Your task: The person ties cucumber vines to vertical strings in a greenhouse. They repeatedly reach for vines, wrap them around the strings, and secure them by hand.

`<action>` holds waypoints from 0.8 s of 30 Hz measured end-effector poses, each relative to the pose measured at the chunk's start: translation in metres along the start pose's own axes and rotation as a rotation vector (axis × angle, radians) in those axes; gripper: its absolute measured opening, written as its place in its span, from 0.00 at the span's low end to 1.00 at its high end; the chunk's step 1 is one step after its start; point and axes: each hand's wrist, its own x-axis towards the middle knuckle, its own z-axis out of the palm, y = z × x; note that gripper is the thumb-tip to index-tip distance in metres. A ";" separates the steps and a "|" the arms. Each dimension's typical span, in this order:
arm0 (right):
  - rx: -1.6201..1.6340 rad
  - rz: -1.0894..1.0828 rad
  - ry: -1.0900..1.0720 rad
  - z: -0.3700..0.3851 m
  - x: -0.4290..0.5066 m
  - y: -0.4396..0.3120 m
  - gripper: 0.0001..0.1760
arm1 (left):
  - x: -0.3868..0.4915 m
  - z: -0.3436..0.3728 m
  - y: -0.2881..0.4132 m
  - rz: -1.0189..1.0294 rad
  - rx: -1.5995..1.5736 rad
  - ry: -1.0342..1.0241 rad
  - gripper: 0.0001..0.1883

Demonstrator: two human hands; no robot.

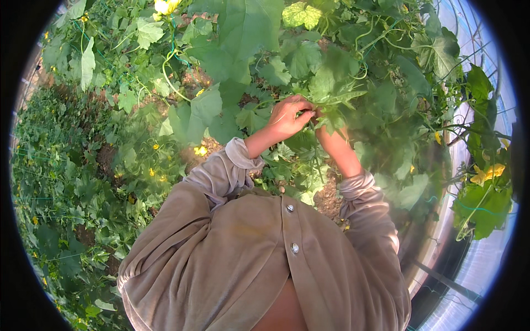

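Observation:
My left hand [290, 115] reaches into the foliage, its thumb and forefinger pinched together at the base of a leafy vine shoot [333, 101]. Close beside it, my right hand [327, 130] comes up from the other side. Leaves of the shoot cover most of its fingers, so its grip is hidden. The two hands meet just below the pale green shoot tip. A large broad leaf [248, 31] hangs in front of the plants above my left hand.
Green twine [174, 39] runs up among the vines at the upper left. A yellow flower [201, 150] shows below my left forearm. On the right, plastic sheeting [468, 285] and metal framing curve past a climbing vine with a yellow flower [488, 173]. Dense low plants [62, 178] fill the left.

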 end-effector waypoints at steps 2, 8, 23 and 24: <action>-0.123 0.098 -0.153 -0.017 0.004 -0.013 0.09 | 0.004 0.002 0.000 0.082 0.070 0.018 0.09; -0.314 0.176 -0.247 -0.047 0.002 -0.021 0.07 | 0.022 0.013 0.010 -0.159 -0.313 -0.111 0.05; 0.510 0.533 0.346 -0.084 -0.007 -0.025 0.20 | 0.038 0.058 0.008 0.005 -0.167 0.075 0.08; 0.239 0.398 0.430 -0.086 -0.006 -0.030 0.21 | 0.036 0.059 0.011 -0.012 -0.152 0.077 0.08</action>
